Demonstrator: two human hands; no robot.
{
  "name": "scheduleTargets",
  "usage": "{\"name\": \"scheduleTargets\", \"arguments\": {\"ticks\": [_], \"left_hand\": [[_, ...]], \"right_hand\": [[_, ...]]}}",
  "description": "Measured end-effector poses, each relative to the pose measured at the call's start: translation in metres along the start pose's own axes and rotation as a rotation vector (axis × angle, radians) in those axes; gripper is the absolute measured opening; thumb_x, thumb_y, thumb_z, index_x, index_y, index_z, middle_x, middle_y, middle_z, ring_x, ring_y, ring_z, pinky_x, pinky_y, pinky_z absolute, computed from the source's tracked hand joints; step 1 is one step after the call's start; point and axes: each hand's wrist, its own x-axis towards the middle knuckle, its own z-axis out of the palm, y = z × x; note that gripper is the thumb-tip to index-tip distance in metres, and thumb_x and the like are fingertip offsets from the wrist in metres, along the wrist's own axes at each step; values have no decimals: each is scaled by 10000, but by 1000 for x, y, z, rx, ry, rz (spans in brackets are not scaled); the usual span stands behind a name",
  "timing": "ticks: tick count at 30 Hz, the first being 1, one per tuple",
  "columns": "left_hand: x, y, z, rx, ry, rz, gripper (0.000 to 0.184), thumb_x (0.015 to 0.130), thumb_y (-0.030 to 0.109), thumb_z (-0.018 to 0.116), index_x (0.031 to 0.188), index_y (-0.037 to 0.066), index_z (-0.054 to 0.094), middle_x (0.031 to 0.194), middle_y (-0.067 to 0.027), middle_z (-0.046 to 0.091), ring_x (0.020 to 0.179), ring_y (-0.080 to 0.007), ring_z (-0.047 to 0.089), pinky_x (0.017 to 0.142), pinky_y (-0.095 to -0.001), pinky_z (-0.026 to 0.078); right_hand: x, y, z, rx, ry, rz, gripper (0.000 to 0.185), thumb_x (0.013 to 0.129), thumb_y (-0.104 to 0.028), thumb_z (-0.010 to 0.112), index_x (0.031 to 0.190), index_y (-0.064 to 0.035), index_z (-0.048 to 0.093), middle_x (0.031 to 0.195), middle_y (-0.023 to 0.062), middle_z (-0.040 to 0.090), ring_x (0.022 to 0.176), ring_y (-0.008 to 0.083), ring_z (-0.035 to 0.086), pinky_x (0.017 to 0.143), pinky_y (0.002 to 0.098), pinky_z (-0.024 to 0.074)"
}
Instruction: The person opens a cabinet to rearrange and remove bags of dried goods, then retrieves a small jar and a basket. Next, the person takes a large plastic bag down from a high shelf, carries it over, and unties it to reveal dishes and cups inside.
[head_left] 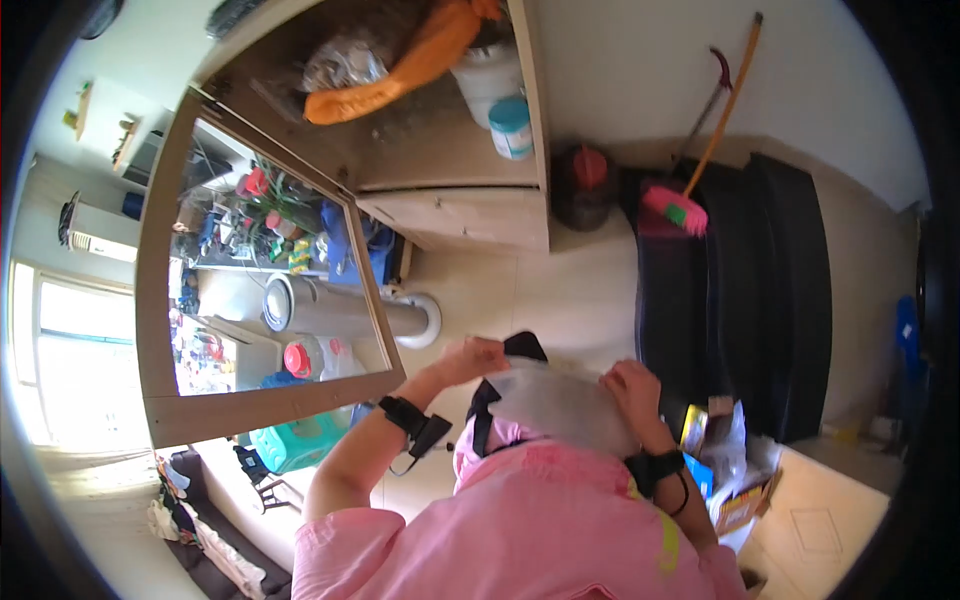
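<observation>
A whitish, see-through plastic bag (565, 402) is stretched between my two hands in front of my pink shirt. My left hand (470, 361) pinches its upper left corner, close to a small black object (524, 346) I cannot make out. At the upper right edge, the fingers of my right hand (632, 390) are closed on the same bag. Both wrists wear black bands, and the left one carries a dark box. The lower part of the bag lies close to my body.
An open cabinet door (270, 405) with a glass pane stands to the left. Its shelf holds an orange bag (400, 82) and a tub (511, 128). A pink broom (678, 208) stands by black steps (745, 300). A filled box (745, 510) sits at right.
</observation>
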Motion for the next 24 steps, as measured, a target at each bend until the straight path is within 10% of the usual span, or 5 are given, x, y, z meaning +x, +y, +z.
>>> {"name": "scheduleTargets", "arguments": {"ticks": [2, 8, 10, 24], "left_hand": [[2, -14, 9, -112, 61, -17, 263, 869, 324, 659, 770, 80, 667, 634, -36, 596, 641, -109, 536, 613, -285, 440], [-16, -12, 26, -1199, 4, -471, 666, 837, 574, 627, 1282, 94, 505, 1199, -122, 579, 1082, -284, 582, 872, -388, 493], [-15, -14, 27, -1678, -383, -541, 771, 831, 601, 589, 1376, 93, 391, 1326, -121, 487, 1189, -252, 513, 1008, -395, 427], [-12, 41, 21, -1726, -313, -518, 515, 899, 312, 635, 1319, 70, 462, 1264, -101, 561, 1160, -236, 538, 1008, -446, 431]], "right_hand": [[0, 1, 1, 36, -22, 7, 191, 759, -249, 705, 761, -90, 598, 733, 85, 563, 703, 286, 594, 596, 390, 453], [-4, -3, -4, 252, -157, 28, 135, 790, -209, 684, 790, -75, 664, 750, 86, 597, 641, 264, 595, 583, 354, 459], [-5, -4, -4, 270, -156, 45, 132, 793, -202, 681, 813, -72, 672, 763, 98, 602, 662, 277, 600, 596, 359, 464], [1, -9, 10, 189, -210, -88, 77, 777, -117, 675, 837, -73, 695, 749, 106, 613, 706, 308, 622, 636, 377, 494]]}}
